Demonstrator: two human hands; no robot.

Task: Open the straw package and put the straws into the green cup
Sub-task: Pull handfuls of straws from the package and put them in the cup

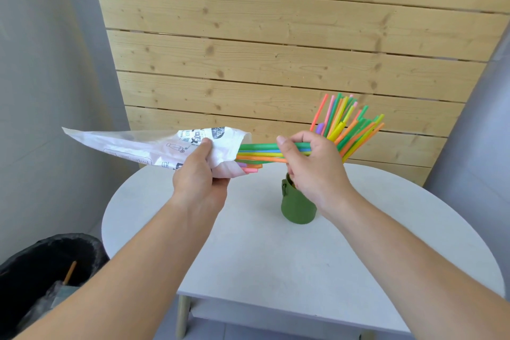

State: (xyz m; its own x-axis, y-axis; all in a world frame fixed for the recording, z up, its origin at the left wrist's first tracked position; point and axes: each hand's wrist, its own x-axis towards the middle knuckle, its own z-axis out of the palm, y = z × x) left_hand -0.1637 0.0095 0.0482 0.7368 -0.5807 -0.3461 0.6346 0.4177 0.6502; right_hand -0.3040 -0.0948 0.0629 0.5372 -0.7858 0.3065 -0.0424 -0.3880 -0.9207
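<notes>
1. A pale pine plank wall [276, 36] backs a round white table [248, 257] at 6 o'clock
2. At 8 o'clock, a black bag-lined bin [91, 248] holds an orange stick [69, 273] and grey scraps
3. The white printed plastic straw package [154, 146] lies at 9 o'clock; the left hand [198, 182] pinches its open mouth, a few straw tails inside
4. The right hand [311, 168] curls round the bright plastic straws [262, 152], fanned toward 2 o'clock; best to pull straight toward 3, then upend
5. The dark green cup [296, 210] stands beneath that hand; contents hidden
</notes>
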